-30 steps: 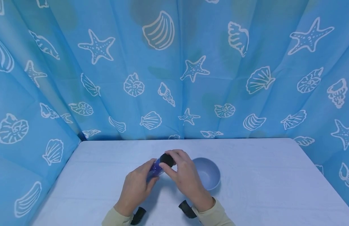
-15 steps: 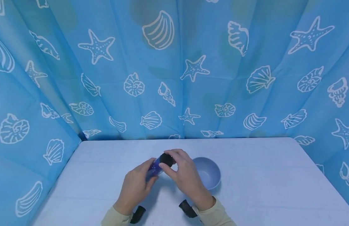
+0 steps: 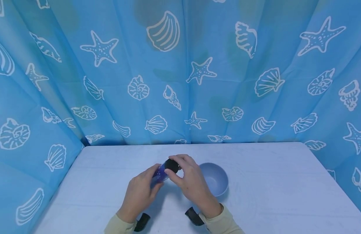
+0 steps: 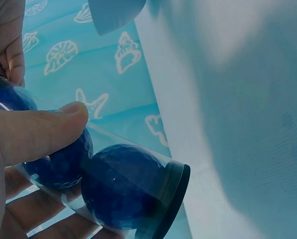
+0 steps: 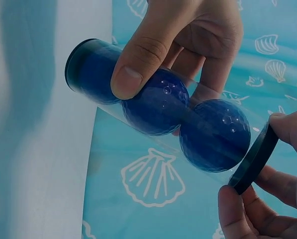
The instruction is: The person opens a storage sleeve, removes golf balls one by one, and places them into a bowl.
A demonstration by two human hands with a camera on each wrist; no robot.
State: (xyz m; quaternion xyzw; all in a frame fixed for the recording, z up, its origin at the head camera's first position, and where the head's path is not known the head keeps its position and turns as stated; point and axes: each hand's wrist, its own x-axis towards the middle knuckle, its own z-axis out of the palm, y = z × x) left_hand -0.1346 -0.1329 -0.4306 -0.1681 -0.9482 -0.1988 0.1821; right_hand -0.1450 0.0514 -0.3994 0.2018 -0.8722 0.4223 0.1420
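Note:
A clear tube [image 5: 155, 127] holds three dark blue dimpled balls [image 5: 215, 135], which look like golf balls. My left hand [image 3: 140, 193] grips the tube around its middle, with the thumb [image 4: 44, 132] lying along one side. In the head view the tube tilts up to the right. My right hand [image 3: 193, 183] pinches the black cap [image 5: 255, 158] at the tube's upper end between thumb and fingers. Whether that cap is fully seated or slightly loose I cannot tell. A second dark cap [image 4: 174, 201] closes the opposite end.
On the white table [image 3: 274, 182], a blue-grey bowl [image 3: 216, 178] stands just right of my right hand. A blue curtain [image 3: 180, 71] with white shell and starfish prints hangs behind and along the sides. Black wrist devices [image 3: 194, 216] sit at both sleeves.
Both hands keep their hold on the tube and its cap. The tube and cap have shifted very slightly leftward; the bowl stays put.

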